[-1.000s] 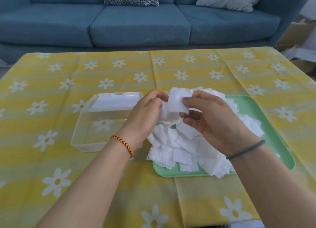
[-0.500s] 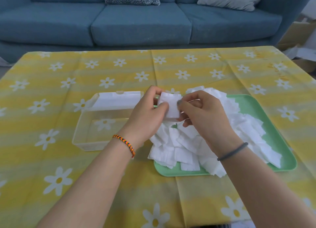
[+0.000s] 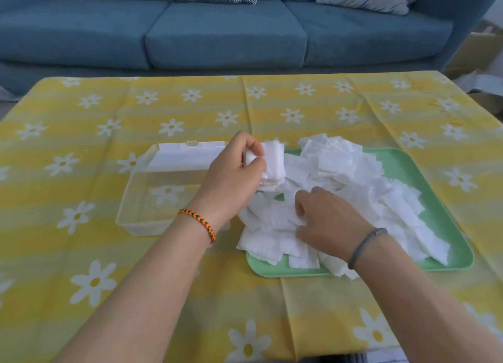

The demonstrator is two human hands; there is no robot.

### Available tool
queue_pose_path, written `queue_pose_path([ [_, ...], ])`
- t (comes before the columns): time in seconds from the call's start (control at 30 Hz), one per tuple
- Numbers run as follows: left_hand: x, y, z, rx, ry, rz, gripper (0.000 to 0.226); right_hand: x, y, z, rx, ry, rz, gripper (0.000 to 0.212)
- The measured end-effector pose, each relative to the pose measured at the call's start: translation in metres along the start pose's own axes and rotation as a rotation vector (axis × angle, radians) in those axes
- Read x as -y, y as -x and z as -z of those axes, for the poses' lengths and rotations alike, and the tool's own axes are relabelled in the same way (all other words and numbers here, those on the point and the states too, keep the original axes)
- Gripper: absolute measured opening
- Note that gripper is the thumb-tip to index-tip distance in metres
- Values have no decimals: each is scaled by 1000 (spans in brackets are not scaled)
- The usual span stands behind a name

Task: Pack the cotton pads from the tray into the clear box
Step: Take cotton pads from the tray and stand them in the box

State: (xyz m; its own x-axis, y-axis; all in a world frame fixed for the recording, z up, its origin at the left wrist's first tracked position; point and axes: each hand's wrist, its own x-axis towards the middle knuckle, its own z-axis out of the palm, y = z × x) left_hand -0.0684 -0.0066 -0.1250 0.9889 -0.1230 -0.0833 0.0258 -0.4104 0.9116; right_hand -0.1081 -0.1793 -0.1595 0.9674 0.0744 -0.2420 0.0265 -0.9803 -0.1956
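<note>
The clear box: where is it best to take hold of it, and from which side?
Probably grip the clear box by its near-left rim, coming from the left. Its lid is folded open along the far side, and the left hand, holding a stack of pads, crowds its right end.

Both forearms are bare, with no sleeves in sight. The left hand (image 3: 231,183) has a thin braided bracelet (image 3: 198,223) at its wrist, woven in orange, yellow and dark strands. The right hand (image 3: 329,221) has a plain, narrow grey-blue band (image 3: 364,247) around its wrist.
</note>
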Motion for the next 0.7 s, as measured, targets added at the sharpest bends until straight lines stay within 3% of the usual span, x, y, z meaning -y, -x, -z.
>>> queue_pose_path([
  [0.1,-1,1,0,6,-12,32,18,1,0,1,-31,-25,-9,4],
  [0.23,-1,1,1,24,-31,19,26,-3,0,19,-92,-175,-33,26],
  [0.3,-1,2,1,28,-40,12,28,-7,2,33,-175,-350,-82,26],
  [0.47,-2,4,-3,42,3,-6,31,-4,12,62,-193,-1388,-189,14],
  [0.53,-6,5,-4,56,48,-4,31,2,12,67,-170,-1607,-161,8],
  [0.6,-9,5,-6,60,97,28,29,9,10,66,-172,-1632,-131,7],
  [0.7,-12,3,-7,98,163,79,35,19,5,59,-240,-1437,-136,7],
])
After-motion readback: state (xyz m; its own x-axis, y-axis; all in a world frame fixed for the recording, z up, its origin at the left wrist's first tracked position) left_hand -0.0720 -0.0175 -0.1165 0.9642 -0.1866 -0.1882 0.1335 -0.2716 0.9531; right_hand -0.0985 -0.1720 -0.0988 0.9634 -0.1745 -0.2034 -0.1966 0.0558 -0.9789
